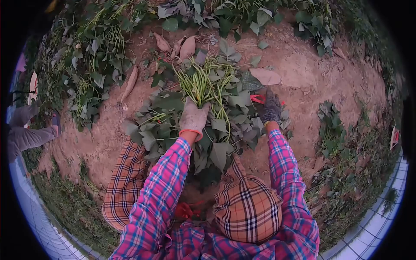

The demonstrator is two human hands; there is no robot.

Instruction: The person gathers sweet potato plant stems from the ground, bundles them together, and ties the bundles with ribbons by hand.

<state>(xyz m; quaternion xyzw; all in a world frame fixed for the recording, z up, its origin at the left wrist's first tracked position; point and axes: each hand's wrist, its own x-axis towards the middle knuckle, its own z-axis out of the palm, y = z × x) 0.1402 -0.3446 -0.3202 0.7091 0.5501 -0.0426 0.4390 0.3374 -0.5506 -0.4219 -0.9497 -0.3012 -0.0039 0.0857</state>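
Note:
My left hand [194,117], in a pale glove with an orange cuff, is closed around a bunch of leafy sweet potato vines [201,82]. Their cut green stems fan out above the fist, and broad leaves spread around and below it. To the right, my right hand [271,108] wears a dark grey knitted glove. A red strip [258,99] shows on both sides of its fingers, which look closed on it; part of the strip is hidden. Leaves lie just left of this hand.
Reddish sweet potatoes [187,47] lie on the bare soil [320,73] beyond the bunch, with a long one [130,83] at left. More vines [95,56] border the soil. Red strips [184,211] lie between my knees. Another person's leg [34,135] is at far left.

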